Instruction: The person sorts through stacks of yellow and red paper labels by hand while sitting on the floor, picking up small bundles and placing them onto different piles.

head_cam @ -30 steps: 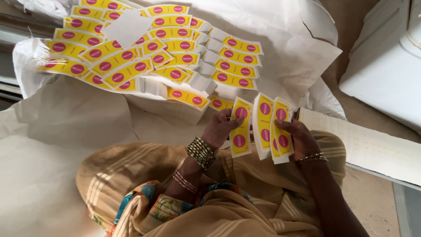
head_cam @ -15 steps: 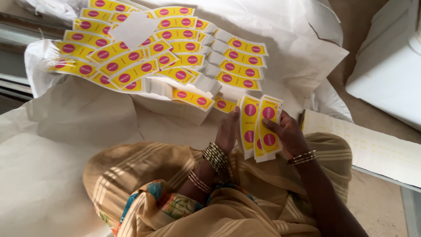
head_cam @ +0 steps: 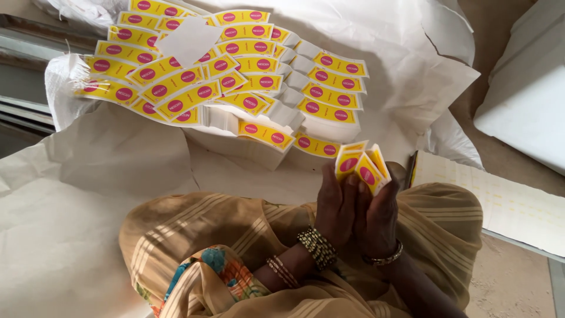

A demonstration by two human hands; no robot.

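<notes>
Pressing together, both hands [head_cam: 356, 206] clamped on yellow cartons [head_cam: 360, 165], long axes upright.

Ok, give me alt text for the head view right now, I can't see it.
Seen from above, a seated person's left hand and right hand press together around a small stack of yellow cartons with pink circles. Ahead, many matching flat cartons lie fanned in overlapping rows on white sheeting.

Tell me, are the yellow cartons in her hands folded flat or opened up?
Folded flat: the cartons form a thin stack squeezed between both hands.
</notes>
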